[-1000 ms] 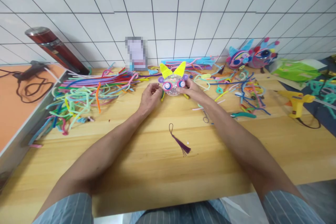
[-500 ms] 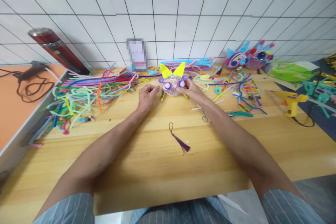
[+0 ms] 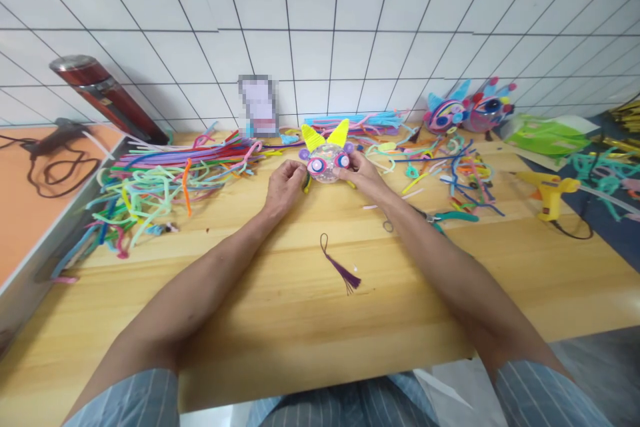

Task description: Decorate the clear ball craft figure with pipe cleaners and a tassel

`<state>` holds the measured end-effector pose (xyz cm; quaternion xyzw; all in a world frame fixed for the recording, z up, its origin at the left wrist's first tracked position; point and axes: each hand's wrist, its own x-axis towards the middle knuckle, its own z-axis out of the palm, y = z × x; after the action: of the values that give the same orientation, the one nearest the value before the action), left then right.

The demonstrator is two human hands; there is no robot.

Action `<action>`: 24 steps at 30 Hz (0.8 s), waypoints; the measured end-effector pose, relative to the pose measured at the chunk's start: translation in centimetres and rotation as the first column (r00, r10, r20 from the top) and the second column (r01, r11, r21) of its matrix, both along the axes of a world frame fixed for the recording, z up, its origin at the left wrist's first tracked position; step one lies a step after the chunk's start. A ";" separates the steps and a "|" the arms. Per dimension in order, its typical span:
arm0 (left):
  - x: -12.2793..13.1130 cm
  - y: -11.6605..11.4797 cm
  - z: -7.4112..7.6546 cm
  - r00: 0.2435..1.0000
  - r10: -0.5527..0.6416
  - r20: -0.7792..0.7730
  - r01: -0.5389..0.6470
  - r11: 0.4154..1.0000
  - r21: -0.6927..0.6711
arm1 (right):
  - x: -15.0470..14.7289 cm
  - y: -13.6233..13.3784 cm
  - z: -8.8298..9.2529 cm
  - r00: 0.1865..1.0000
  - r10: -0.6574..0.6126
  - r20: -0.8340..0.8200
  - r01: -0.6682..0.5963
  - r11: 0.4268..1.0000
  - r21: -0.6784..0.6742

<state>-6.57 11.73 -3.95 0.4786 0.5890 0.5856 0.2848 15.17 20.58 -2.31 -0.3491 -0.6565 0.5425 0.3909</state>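
Note:
A clear ball figure (image 3: 329,172) with yellow pipe-cleaner ears, purple side knobs and round blue, pink and white eyes stands near the back of the table. My right hand (image 3: 366,177) grips its right side, thumb at the front beneath an eye. At the opposite side, my left hand (image 3: 286,187) is closed, with thumb and fingertips pinched at a dark and yellow leg (image 3: 307,183) under the ball. Its other fingers are curled in. Nearer to me, a dark purple tassel (image 3: 345,272) with a loop lies flat between my forearms.
Pipe cleaners (image 3: 150,180) lie heaped at left, with cut pieces (image 3: 465,177) scattered at right. Teal-handled pliers (image 3: 455,217) lie beside my right forearm. A yellow glue gun (image 3: 550,193) rests farther right. Two finished figures (image 3: 445,115) and a red-brown flask (image 3: 110,100) stand by the wall.
My left hand has moved slightly right, and its fingertips now meet the figure's leg. My right hand keeps its grip. The whole view has shifted a little.

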 end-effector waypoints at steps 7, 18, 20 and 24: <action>-0.1 0.1 -0.1 1.000 0.000 0.001 0.000 1.000 0.004 | -0.2 -0.1 -0.6 1.000 -0.019 -0.021 0.019 1.000 -0.016; 0.0 0.0 0.1 1.000 0.024 -0.011 -0.024 0.999 0.024 | 0.1 -0.7 -0.4 0.998 -0.038 0.043 0.037 0.999 0.033; 0.0 0.0 0.2 1.000 0.018 -0.014 -0.018 1.000 0.022 | 0.1 -0.6 -0.4 0.998 -0.033 0.044 0.031 0.998 0.050; 0.2 -0.1 0.2 1.000 0.005 -0.012 -0.005 1.000 0.025 | 0.2 -0.1 -0.6 0.999 -0.016 0.051 0.012 0.997 0.077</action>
<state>-6.39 11.58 -3.72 0.4840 0.5846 0.5907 0.2739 15.34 20.45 -2.95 -0.3521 -0.6843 0.5049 0.3909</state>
